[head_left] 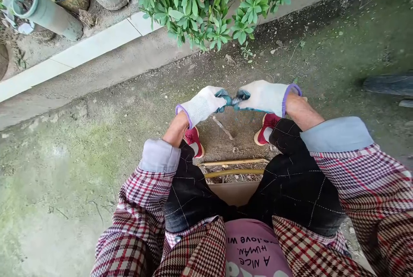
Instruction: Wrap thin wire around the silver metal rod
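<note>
Both hands wear white knitted gloves with teal-coated fingers and purple cuffs. My left hand (208,101) is closed, its fingertips pinched together in front of my knees. Opposite it, my right hand (263,97) is closed too, with thumb and fingers bent inward. Where the fingertips meet there is a small, grey, bristly-looking thing (237,100). It is blurred and mostly covered by the gloves, so its kind cannot be made out. A short pale stick (223,128) shows just below the hands, between my red shoes.
I sit on a low seat with a wooden bar (234,162) at its front. Bare, mossy ground (80,152) surrounds me. A leafy green plant (206,6) overhangs the concrete kerb (106,70) ahead. Several pots, including a pale green one (48,14), stand at upper left. A dark wooden piece (387,84) lies at right.
</note>
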Demonstrator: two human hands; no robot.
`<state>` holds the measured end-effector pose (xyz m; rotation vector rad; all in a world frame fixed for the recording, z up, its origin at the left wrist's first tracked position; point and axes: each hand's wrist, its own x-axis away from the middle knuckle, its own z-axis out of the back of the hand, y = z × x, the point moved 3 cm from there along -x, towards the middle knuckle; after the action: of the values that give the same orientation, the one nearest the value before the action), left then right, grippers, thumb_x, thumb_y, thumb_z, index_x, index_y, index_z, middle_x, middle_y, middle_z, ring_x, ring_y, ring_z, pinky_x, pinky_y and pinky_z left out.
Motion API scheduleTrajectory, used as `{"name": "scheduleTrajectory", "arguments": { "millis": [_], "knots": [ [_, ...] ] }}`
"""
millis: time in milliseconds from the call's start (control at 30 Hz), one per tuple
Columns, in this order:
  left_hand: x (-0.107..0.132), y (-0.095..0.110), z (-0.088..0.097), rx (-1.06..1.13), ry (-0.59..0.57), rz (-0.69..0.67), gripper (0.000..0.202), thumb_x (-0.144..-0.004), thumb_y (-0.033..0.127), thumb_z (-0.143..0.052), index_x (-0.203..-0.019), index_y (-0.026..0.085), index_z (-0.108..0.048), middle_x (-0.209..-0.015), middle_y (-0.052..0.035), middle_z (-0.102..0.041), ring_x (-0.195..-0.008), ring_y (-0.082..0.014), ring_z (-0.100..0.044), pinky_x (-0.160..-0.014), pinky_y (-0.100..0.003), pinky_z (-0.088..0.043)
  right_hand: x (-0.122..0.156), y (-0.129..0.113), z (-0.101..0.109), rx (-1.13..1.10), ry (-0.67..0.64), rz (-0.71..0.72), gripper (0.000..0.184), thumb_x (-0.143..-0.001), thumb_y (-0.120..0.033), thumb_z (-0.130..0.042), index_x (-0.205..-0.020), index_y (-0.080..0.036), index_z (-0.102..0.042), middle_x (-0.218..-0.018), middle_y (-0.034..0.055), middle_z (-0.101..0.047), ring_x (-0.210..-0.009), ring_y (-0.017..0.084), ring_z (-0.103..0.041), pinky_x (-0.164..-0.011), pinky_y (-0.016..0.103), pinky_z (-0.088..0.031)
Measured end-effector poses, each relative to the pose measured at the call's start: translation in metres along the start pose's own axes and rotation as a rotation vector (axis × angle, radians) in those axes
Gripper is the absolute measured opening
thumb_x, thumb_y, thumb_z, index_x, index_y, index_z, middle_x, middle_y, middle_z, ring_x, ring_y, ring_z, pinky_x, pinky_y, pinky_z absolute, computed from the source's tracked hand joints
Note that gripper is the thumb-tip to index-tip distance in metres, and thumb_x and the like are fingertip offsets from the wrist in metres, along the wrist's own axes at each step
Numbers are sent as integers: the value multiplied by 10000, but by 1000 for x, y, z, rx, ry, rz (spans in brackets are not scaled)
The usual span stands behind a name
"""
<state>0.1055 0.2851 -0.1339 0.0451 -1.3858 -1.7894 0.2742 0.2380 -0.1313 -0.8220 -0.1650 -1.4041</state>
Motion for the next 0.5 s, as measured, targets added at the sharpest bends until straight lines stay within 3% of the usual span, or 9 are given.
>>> {"name": "scheduleTrajectory", "arguments": {
  "millis": [133, 333, 433, 500],
  "knots": [
    [-2, 2, -1, 94, -1, -26, 139, -848, 105, -570, -862, 128, -707, -649, 7, -643, -552, -89, -527, -571, -222, -442, -1, 5, 13, -31, 166, -94, 204, -917, -382, -649, -836, -195, -656, -783, 62, -660, -721, 207, -598, -666, 342, -444],
    [-1, 15, -4, 282, -63, -88, 87, -869, 114, -616, -884, 104, -701, -782, -43, -729, -722, -114, -674, -743, -244, -532, 22, 1, 19, -951, 263, -36, 355, -953, -496, -656, -771, -234, -501, -699, 2, -577, -492, 116, -444, -433, 287, -362],
    [-4, 10, -9, 296, -98, -99, 101, -886, 101, -594, -865, 112, -693, -804, -41, -736, -745, -109, -667, -751, -237, -514, 37, -3, 24, -1099, 225, 31, 366, -942, -526, -672, -779, -243, -508, -677, -1, -584, -514, 113, -426, -433, 272, -335],
    [-6, 2, -11, 282, -130, -100, 138, -904, 97, -569, -817, 127, -672, -763, -17, -710, -697, -94, -619, -709, -232, -484, 41, -4, 24, -1084, 93, 80, 313, -970, -496, -624, -802, -242, -553, -657, -5, -592, -491, 109, -416, -432, 277, -321]
  ]
}}
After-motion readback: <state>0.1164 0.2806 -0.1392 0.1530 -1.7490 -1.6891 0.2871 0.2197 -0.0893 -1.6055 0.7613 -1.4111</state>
